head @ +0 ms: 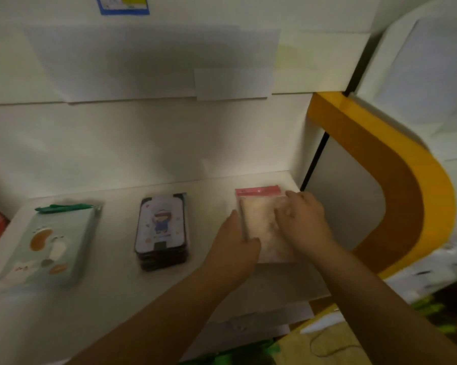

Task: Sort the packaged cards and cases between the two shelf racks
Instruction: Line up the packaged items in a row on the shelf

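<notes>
You have one view only, worn on your head: it looks forward and down, close onto the flat white shelf board (116,293), whose back wall fills the upper frame.

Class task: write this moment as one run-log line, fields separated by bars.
hands: both on pink pack | left hand grips left edge | right hand presses top | place: shelf, right end
</notes>
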{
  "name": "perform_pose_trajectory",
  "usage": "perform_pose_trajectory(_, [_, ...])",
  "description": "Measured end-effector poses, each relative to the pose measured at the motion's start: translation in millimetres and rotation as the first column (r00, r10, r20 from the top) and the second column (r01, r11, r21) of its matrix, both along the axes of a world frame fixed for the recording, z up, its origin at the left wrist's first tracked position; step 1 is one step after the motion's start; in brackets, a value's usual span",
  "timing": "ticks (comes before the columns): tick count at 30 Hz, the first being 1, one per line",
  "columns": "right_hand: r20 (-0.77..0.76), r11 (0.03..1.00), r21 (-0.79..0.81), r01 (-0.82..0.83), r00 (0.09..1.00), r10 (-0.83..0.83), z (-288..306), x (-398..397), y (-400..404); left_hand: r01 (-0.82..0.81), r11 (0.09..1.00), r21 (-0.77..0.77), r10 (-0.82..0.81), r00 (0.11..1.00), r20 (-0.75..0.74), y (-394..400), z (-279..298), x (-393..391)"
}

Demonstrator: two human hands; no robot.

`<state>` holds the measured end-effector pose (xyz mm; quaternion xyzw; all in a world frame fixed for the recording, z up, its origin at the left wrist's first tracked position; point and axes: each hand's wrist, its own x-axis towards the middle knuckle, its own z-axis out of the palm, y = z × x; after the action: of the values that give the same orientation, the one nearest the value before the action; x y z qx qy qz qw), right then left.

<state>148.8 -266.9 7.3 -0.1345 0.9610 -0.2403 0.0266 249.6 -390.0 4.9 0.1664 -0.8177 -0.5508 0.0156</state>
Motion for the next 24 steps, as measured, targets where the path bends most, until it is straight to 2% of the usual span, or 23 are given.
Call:
perform_pose_trajectory(2, [0.131,0.997,0.072,0.039,0.990,-0.048,-7.0,0.2,15.1,-0.005,0.994,0.113,0.001,0.999,0.034,8.9,-10.0,-8.3])
perform_pose_trajectory(4, [0.259,0.998,0.056,0.007,0.966,-0.022,-9.5,1.8,23.7,-0.043,0.985,0.166,0.027,0.995,0.096,16.6,-13.8,-17.6])
perform_pose_trajectory(7, [0.342,0.989,-0.133,0.064,0.940,-0.015,-7.5,2.4,28.9,-0.181,0.936,0.300,0.137,0.977,0.162,18.4,-10.2,-33.5])
perform_pose_trajectory(10, [0.399,0.959,-0.254,0.125,0.917,-0.013,-5.9,0.3,32.1,-0.311,0.843,0.438,0.219,0.944,0.248,9.8,1.7,-44.0])
perform_pose_trajectory(13, [0.480,0.922,-0.332,0.201,0.877,-0.018,-7.9,-2.3,37.6,-0.308,0.790,0.530,0.178,0.943,0.282,2.8,4.1,-49.6])
perform_pose_trajectory(16, [0.539,0.857,-0.442,0.264,0.842,0.019,-12.5,-1.6,43.1,-0.203,0.840,0.503,0.077,0.963,0.259,-0.2,6.4,-48.6])
perform_pose_trajectory(19, [0.564,0.694,-0.617,0.371,0.824,0.060,-11.1,3.2,41.7,-0.059,0.929,0.365,0.014,0.992,0.125,-3.6,1.9,-46.4])
perform_pose_trajectory(21, [0.438,0.647,-0.703,0.295,0.897,0.066,-10.3,8.2,38.4,0.015,0.978,0.210,-0.019,1.000,0.016,-3.7,3.7,-41.9])
perform_pose_trajectory(24, [0.187,0.589,-0.805,0.068,0.972,0.143,-8.0,17.6,35.2,0.103,0.995,-0.006,-0.103,0.979,-0.175,-6.5,4.6,-36.1])
